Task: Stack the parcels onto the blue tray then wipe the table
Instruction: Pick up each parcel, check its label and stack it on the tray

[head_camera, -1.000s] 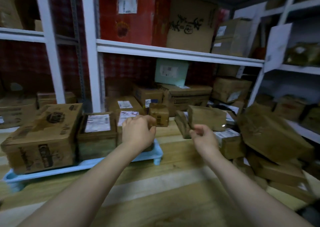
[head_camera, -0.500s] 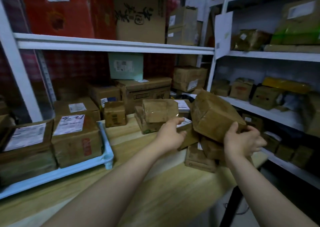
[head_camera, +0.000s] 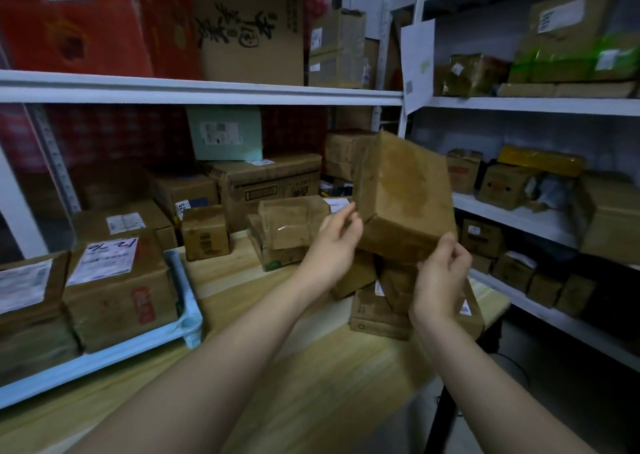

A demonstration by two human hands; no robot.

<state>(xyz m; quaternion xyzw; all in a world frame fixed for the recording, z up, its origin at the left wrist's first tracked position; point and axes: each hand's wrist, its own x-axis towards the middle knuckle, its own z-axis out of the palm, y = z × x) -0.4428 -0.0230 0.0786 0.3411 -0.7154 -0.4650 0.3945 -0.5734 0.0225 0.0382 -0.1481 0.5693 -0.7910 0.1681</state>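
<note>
A tilted brown parcel [head_camera: 405, 197] is held up between the left hand [head_camera: 334, 245] and right hand [head_camera: 438, 277], each hand's fingers curled on a lower corner. The blue tray [head_camera: 104, 358] (already loaded) lies well left of them.

Brown parcel [head_camera: 403, 197] — pale-blue tray [head_camera: 180, 280], seemingly light wood table [head_camera: 311, 384].

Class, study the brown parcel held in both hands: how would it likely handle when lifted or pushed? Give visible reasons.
The parcel is probably stiff: its edges look straight though the left hand and right hand hold only its lower corners. Likely light for its size, since so slight a grip carries it tilted. Its shiny wrapping may be slippery.
</note>
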